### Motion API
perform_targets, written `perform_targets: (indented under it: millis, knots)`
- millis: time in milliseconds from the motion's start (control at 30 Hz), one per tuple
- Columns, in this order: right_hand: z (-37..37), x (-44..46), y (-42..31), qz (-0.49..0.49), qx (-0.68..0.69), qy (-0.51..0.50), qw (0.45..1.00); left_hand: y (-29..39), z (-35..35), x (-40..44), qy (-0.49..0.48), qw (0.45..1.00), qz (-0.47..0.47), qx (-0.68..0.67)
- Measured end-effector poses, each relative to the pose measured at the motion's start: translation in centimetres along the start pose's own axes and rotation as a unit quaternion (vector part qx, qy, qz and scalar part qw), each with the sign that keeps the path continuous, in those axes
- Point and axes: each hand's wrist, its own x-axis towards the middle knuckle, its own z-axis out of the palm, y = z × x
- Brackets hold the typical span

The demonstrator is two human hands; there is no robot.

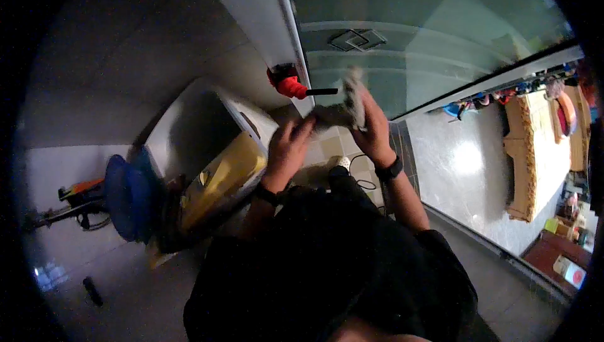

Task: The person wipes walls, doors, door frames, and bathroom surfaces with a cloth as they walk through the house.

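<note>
A greyish-white cloth [345,108], blurred by motion, is stretched between my two hands in front of the door. My right hand [375,133] grips its bunched right end, part of which sticks up above the fingers. At the left end, my left hand [290,154] has its fingers closed on the cloth, though blur softens the fingertips. Just beyond the hands, a black door handle [322,92] juts from the door edge, with something red [288,84] wrapped beside it. Dark bands circle both wrists.
A frosted glass door [377,40] with a diamond pattern stands ahead. On the left are a white appliance or bin [189,125], a yellow container [226,175] and a blue round object [123,197]. A cable [362,182] lies by my shoe. Wooden furniture [535,153] stands through the doorway.
</note>
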Motion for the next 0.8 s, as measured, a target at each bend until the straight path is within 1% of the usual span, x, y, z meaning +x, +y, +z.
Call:
perform_targets:
  millis: [33,67,100,167,200,267,300,367,400,467,500,533,600,633,667,733,767,800]
  knots:
    - [0.3,1.3,0.1,-0.003,0.023,-0.060,0.998,0.6,-1.2,0.7,0.005,0.999,-0.027,0.022]
    - [0.9,2.5,0.4,-0.006,0.044,-0.118,0.992,0.1,-1.5,1.1,0.041,0.998,-0.017,0.037]
    - [2.0,3.3,1.1,-0.009,0.053,-0.116,0.992,-0.3,-1.6,1.5,0.041,0.997,-0.033,0.049]
    - [4.5,4.3,2.0,-0.115,-0.104,-0.126,0.980,-0.4,-1.6,2.1,0.040,0.996,-0.053,0.065]
    - [4.9,4.3,2.2,-0.116,-0.098,-0.123,0.981,-0.2,-1.4,2.3,0.039,0.995,-0.054,0.072]
    - [5.3,4.2,2.4,-0.048,-0.089,-0.142,0.985,0.5,-0.9,2.7,0.043,0.992,-0.084,0.089]
    - [5.4,4.4,2.3,-0.043,-0.088,-0.141,0.985,0.8,-0.7,2.9,0.038,0.992,-0.081,0.090]
    - [5.2,4.6,2.4,0.015,-0.047,-0.169,0.984,1.6,-0.2,3.5,0.063,0.992,-0.093,0.059]
    - [5.5,4.7,2.7,0.023,-0.050,-0.166,0.985,1.8,0.1,3.9,0.057,0.993,-0.089,0.055]
    - [6.2,4.9,3.4,0.047,-0.024,-0.195,0.979,2.0,0.6,5.0,0.073,0.993,-0.094,0.028]
    - [6.4,4.8,3.5,0.067,0.001,-0.198,0.978,2.1,0.7,5.5,0.074,0.993,-0.081,0.042]
    - [6.7,4.7,3.6,0.074,-0.004,-0.192,0.979,2.2,0.8,6.0,0.069,0.994,-0.073,0.036]
    - [7.1,4.5,3.4,0.148,0.122,-0.139,0.971,2.5,1.0,6.9,0.071,0.995,-0.071,0.015]
    - [6.8,4.5,3.2,0.170,0.195,-0.131,0.957,2.7,1.0,7.4,0.072,0.996,-0.053,0.000]
    - [6.8,4.4,3.0,0.178,0.184,-0.116,0.960,2.5,1.2,7.6,0.066,0.997,-0.037,-0.010]
    - [7.0,3.9,2.6,0.264,0.272,-0.096,0.920,1.6,2.1,7.9,0.063,0.998,0.015,0.004]
    - [7.0,3.6,2.4,0.220,0.271,-0.058,0.935,1.5,2.1,8.3,0.068,0.996,0.048,0.014]
    - [7.5,3.0,2.6,0.224,0.254,-0.042,0.940,1.6,2.1,8.4,0.072,0.995,0.066,0.031]
